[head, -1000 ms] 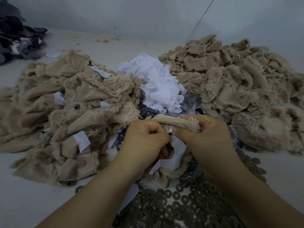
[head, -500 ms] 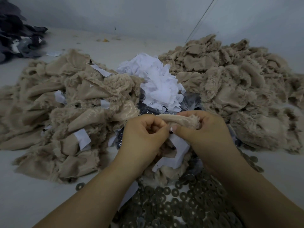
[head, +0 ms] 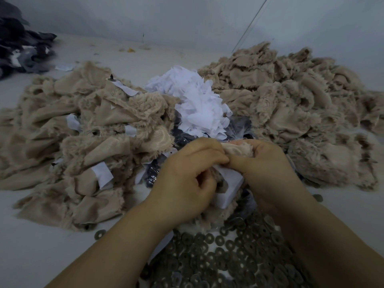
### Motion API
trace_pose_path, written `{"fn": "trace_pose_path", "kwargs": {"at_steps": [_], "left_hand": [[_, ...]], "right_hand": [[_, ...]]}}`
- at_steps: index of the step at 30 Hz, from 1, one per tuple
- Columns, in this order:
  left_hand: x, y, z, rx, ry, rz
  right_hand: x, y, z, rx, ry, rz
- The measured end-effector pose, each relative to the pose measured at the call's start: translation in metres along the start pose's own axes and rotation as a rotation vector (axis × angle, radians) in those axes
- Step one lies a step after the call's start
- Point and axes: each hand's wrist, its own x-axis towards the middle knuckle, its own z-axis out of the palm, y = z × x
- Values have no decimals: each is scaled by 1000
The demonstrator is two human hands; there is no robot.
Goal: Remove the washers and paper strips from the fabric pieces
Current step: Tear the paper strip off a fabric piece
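A beige furry fabric piece (head: pixel 241 149) is held up between both hands at the centre. My left hand (head: pixel 187 179) grips its left end with curled fingers. My right hand (head: pixel 268 169) pinches its right end, thumb pointing left to meet the left hand. A white paper strip (head: pixel 228 185) hangs from the piece below the hands, and a dark washer (head: pixel 223 185) shows beside it. Whether the washer is still fixed to the fabric is hidden.
A heap of beige fabric with paper strips (head: pixel 83 146) lies left, a heap without strips (head: pixel 301 113) right. Loose white paper (head: pixel 195 104) is piled behind the hands. Several grey washers (head: pixel 224 256) cover the near surface. Dark cloth (head: pixel 22 48) sits far left.
Both hands rose slightly and closed together; my right thumb now touches the left hand's fingers. The small dark pin seen between the hands earlier is covered.
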Motion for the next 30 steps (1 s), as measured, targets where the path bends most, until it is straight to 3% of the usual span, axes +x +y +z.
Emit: {"fn": "trace_pose_path", "kwargs": {"at_steps": [5,12,25,30], "left_hand": [[-2,-8,-5,-52,-83,4],[0,-7,-9,-77,-115,20],[3,-10,-22,-235,-300,-90],[2,-11,-20,-184,-298,-97]], "right_hand": [[4,-3,-4,79,-40,136],[3,-11,-8,49,-92,167],[2,-11,-5,-223,-45,194],[-3,-17,-4,-290,-79,203]]}}
